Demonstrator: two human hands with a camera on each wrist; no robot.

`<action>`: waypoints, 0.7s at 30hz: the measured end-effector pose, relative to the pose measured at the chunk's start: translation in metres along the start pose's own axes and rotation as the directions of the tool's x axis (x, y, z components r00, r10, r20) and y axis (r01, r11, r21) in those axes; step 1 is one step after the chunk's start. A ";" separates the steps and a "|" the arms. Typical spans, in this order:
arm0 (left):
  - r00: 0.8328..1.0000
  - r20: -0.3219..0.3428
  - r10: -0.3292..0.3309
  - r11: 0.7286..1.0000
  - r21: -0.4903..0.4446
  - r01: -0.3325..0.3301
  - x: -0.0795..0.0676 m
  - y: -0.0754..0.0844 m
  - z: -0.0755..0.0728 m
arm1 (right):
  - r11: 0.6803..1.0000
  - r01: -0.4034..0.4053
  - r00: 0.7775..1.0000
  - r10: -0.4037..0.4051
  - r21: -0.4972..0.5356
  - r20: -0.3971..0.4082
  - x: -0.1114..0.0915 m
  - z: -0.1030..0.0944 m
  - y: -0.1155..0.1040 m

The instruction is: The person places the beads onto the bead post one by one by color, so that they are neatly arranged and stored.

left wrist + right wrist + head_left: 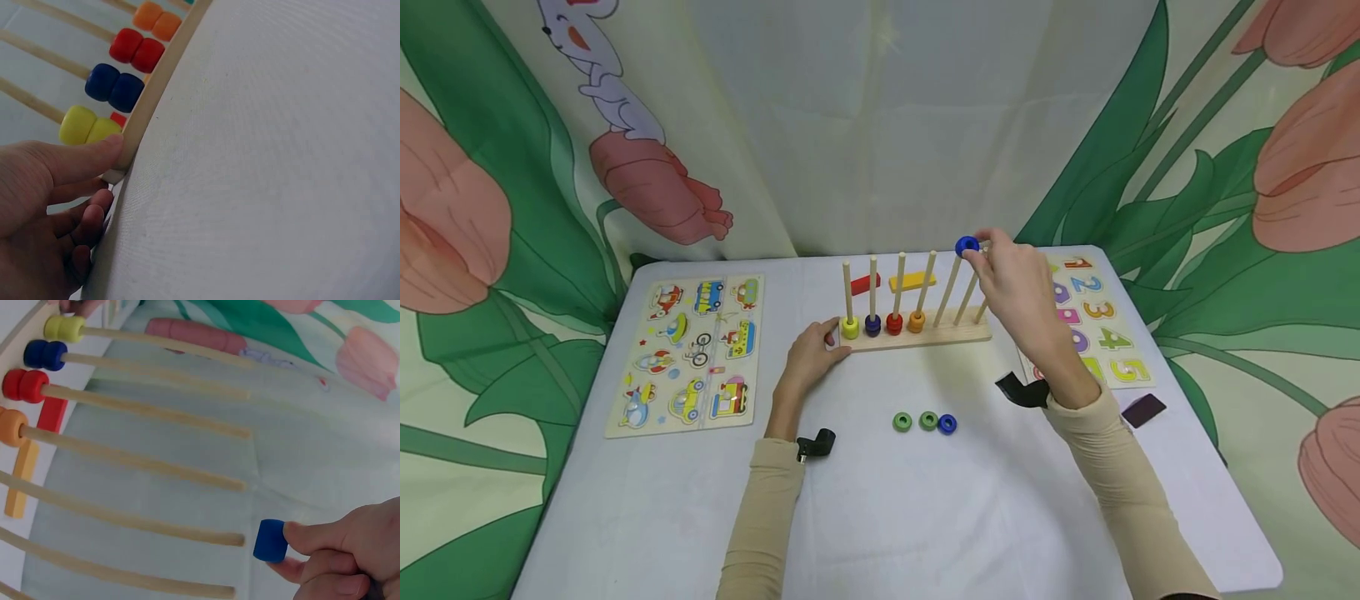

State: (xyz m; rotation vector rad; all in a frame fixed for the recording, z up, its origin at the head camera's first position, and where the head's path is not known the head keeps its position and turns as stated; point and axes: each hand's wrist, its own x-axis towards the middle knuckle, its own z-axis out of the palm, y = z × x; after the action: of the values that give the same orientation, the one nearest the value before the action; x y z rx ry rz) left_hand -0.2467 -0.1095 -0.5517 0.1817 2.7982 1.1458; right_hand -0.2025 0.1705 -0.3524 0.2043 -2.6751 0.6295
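A wooden peg stand (955, 335) with a row of upright pegs stands toward the back of the table. Pairs of yellow (80, 125), dark blue (103, 82), red (127, 45) and orange (148, 15) beads sit at the bottom of its four leftmost pegs; the pegs to the right are bare. My left hand (808, 360) grips the stand's left end, thumb along the front edge. Between thumb and finger my right hand (1022, 287) pinches a blue bead (270, 540), close beside the tip of the fifth peg.
Two green beads (902, 422) and a blue bead (947, 424) lie in front of the stand. Red (866, 284) and yellow blocks (913, 282) lie behind it. A vehicle puzzle board (647, 421) is at left, a number board (1131, 372) and dark rectangle (1144, 410) at right.
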 end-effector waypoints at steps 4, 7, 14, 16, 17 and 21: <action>1.000 -0.003 0.002 1.000 0.008 -0.002 0.001 0.001 0.000 | 0.998 -0.040 0.998 0.042 -0.039 0.050 0.009 0.007 0.002; 1.000 -0.009 0.003 1.000 0.015 -0.003 0.003 0.002 -0.001 | 0.998 -0.055 0.997 0.056 -0.034 0.048 0.009 0.014 0.004; 1.000 0.005 0.010 1.000 0.013 -0.010 0.002 0.000 0.000 | 0.998 -0.024 0.996 0.029 0.064 -0.079 -0.028 0.034 0.014; 1.000 0.012 0.002 1.000 0.013 -0.002 0.001 0.000 0.000 | 0.997 -0.030 0.998 0.034 0.070 -0.050 -0.045 0.043 0.019; 1.000 0.013 -0.001 1.000 0.015 0.001 0.000 -0.001 0.000 | 0.997 -0.031 0.999 0.033 0.076 -0.023 -0.054 0.048 0.022; 1.000 0.012 0.000 1.000 0.014 -0.001 0.000 0.001 0.000 | 0.998 -0.025 0.986 0.014 0.065 0.165 -0.095 0.065 0.031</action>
State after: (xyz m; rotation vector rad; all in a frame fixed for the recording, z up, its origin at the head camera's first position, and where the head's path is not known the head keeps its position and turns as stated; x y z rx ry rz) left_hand -0.2468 -0.1094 -0.5510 0.1897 2.7970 1.1217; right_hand -0.1443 0.1735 -0.4567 0.2593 -2.8189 0.7382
